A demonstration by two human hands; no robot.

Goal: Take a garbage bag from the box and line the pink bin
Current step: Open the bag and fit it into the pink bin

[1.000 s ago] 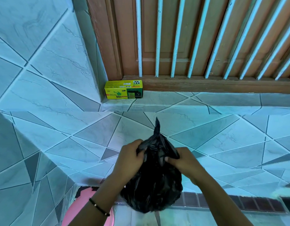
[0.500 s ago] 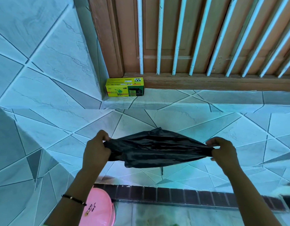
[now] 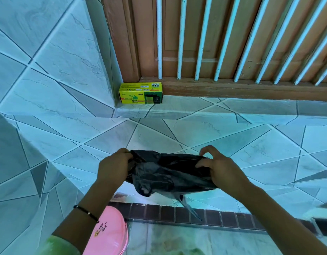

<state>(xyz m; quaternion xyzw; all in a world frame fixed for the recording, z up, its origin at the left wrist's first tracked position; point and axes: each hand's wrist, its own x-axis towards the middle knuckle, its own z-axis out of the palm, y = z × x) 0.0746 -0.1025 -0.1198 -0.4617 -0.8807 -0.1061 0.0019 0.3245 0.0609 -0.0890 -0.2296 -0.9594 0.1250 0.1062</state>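
Observation:
A crumpled black garbage bag (image 3: 170, 173) hangs in the air between my two hands, in front of a tiled ledge. My left hand (image 3: 114, 167) grips its left edge. My right hand (image 3: 220, 167) holds its right edge, with the upper fingers lifted off the plastic. A thin tail of the bag dangles below. The yellow and green bag box (image 3: 140, 93) stands far back on the ledge, in the corner by the door. The pink bin (image 3: 108, 234) shows only in part at the bottom left, under my left forearm.
A tiled wall (image 3: 48, 61) rises on the left. A brown wooden door with white bars (image 3: 223, 43) stands behind the ledge. A dark brick strip (image 3: 214, 217) runs along the base of the tiled step, with pale floor below it.
One second ago the bag was bunched upright between close hands. Half a second ago it was stretched wide. Now my hands are nearer together and the bag sags loose.

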